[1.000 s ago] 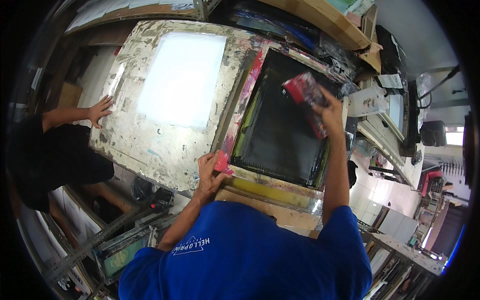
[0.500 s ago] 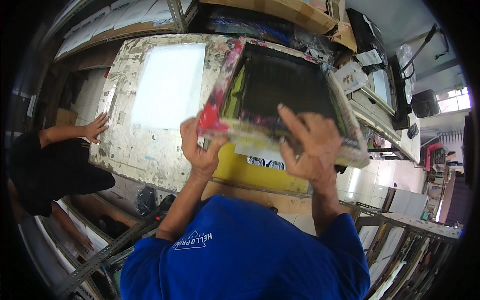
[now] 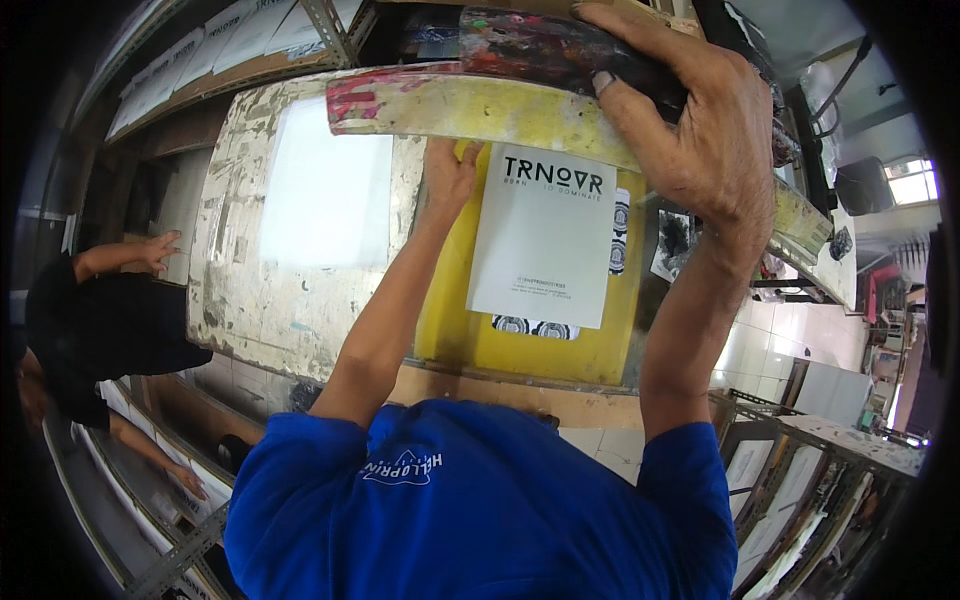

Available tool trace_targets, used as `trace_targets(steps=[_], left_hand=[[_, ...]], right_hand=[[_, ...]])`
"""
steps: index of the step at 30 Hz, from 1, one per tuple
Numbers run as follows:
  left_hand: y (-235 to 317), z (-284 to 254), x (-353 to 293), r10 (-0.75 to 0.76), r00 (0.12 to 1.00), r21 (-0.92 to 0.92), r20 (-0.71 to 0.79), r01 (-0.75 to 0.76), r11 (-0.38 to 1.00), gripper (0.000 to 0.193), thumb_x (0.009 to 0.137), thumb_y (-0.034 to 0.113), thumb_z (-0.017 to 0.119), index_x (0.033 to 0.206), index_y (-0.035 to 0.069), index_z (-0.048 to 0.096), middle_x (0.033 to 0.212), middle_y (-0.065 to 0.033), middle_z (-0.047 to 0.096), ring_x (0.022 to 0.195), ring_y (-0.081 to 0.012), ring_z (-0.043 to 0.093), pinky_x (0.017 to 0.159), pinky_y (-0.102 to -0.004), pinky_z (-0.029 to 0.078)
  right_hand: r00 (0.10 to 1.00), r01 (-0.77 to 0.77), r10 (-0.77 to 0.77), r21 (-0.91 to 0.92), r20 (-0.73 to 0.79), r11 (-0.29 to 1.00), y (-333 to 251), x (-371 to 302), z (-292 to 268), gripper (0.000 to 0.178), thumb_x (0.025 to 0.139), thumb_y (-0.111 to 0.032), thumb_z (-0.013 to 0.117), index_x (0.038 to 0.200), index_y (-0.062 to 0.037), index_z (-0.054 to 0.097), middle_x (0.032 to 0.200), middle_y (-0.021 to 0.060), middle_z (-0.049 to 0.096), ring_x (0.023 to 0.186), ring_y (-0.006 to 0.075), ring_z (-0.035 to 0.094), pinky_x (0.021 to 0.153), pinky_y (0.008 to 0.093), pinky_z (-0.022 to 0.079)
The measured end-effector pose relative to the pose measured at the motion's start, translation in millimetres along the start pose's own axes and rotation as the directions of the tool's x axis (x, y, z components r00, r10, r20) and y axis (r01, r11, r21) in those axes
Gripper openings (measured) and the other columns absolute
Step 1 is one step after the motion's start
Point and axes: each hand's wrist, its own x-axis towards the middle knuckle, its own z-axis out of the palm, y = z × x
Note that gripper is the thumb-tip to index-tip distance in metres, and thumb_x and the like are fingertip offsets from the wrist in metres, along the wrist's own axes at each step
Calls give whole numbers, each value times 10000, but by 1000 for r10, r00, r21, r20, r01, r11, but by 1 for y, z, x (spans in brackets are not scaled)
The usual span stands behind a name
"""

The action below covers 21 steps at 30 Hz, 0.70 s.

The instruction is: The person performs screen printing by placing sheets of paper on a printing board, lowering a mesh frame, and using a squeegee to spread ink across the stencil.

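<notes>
A screen printing frame (image 3: 470,112) is tilted up, its yellowish, ink-stained near bar turned towards me. My right hand (image 3: 700,135) grips it at the right, thumb and fingers spread over a dark, paint-smeared part (image 3: 545,50). Below the raised bar, a white sheet printed with dark lettering (image 3: 545,240) lies on a yellow board (image 3: 445,300). My left hand (image 3: 450,178) is under the bar beside the sheet's upper left corner; its fingertips are partly hidden. Left of it, a blank white sheet (image 3: 330,190) rests on the worn table (image 3: 230,220).
Another person (image 3: 120,310) in black stands at the table's left side, one hand (image 3: 158,250) raised near its edge. Metal shelving (image 3: 325,30) with white packs stands at the back left. A rack of frames (image 3: 810,500) is at the lower right.
The frame has been tilted up and away, uncovering the printed sheet. My left hand has moved under its bar; my right hand has risen with it. The other person's hand has left the table.
</notes>
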Motion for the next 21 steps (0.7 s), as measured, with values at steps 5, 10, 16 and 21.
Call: trace_targets(steps=[5, 10, 16, 21], left_hand=[[-56, 51, 15, 48, 985, 435, 168, -118, 893, 467, 841, 185, 774, 1294, 164, 661, 1311, -196, 640, 1183, -421, 608, 947, -518, 518], [-63, 72, 28, 385, 919, 715, 84, -324, 619, 493, 831, 216, 777, 1304, 140, 658, 1245, -204, 678, 1145, -423, 636, 921, -496, 534], [-77, 72, 25, 309, 951, 579, 14, -259, 773, 425, 845, 188, 763, 1255, 110, 686, 1194, -199, 702, 1113, -426, 653, 907, -490, 535], [-66, 60, 19, 157, 984, 375, -83, -116, 920, 369, 856, 164, 751, 1214, 86, 710, 1152, -194, 722, 1087, -429, 667, 895, -484, 536]], right_hand=[[999, -34, 34, 13, 33, 999, 13, 11, -5, 473, 710, -219, 701, 1100, 45, 753, 955, 269, 745, 823, 374, 753, 794, 376, 587], [998, -8, 3, 93, 55, 996, 41, 11, 4, 467, 715, -228, 712, 1096, 39, 755, 939, 259, 746, 814, 378, 748, 784, 385, 582], [992, -57, 55, 14, 112, 998, 31, 8, 1, 431, 785, -159, 690, 1205, -78, 746, 1012, 192, 769, 839, 279, 766, 787, 346, 584], [996, 29, -22, -80, 86, 996, 42, 6, 4, 433, 782, -154, 690, 1202, -65, 742, 984, 205, 763, 811, 279, 759, 784, 349, 577]])
